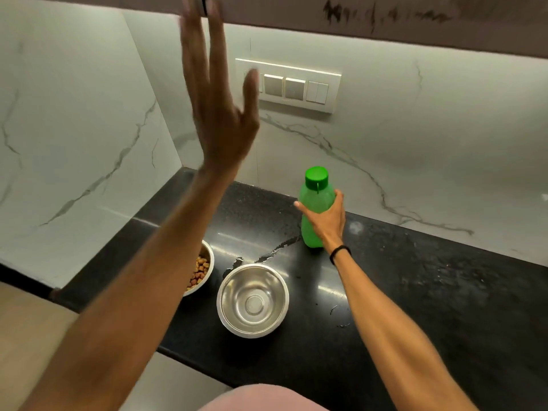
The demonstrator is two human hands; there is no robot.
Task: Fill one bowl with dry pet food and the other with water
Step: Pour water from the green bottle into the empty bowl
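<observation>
One bowl unobstructed; kibble bowl behind left forearm; puddle beside bottle.

Soft, faintly green-white light falls from under the cabinet above the green bottle and washes the marble wall behind it evenly. On the black counter, thin streaks of glare lie in front and to the left of the bottle. The steel bowl in front of the bottle shines along its rim. The left hand, high and left of the bottle, is smeared by motion blur. Far from the bottle, straight edges bow with wide-angle distortion.
</observation>
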